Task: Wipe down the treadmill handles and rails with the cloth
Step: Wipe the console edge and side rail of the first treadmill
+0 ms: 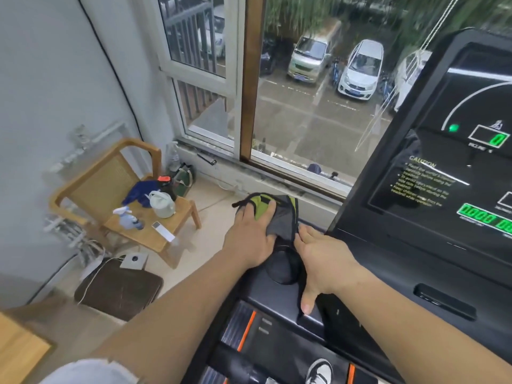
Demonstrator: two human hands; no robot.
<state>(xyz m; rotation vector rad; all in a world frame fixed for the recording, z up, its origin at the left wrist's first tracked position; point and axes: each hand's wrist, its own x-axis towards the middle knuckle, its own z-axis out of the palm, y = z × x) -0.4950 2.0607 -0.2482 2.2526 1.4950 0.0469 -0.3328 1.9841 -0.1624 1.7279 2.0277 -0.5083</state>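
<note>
Left hand (253,231) spread flat on the green-grey cloth (279,217), right hand (318,259) flat beside it — early going (most wiping looks ahead).

A home exercise corner: a treadmill console (448,189) faces a window (304,92) over parked cars (360,69), a rattan chair (110,189) at left.

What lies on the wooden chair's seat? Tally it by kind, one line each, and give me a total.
Spray bottle: 1
White jug: 1
White remote: 1
Blue piece of fabric: 1
Dark bottle with a red cap: 1
Total: 5
</note>
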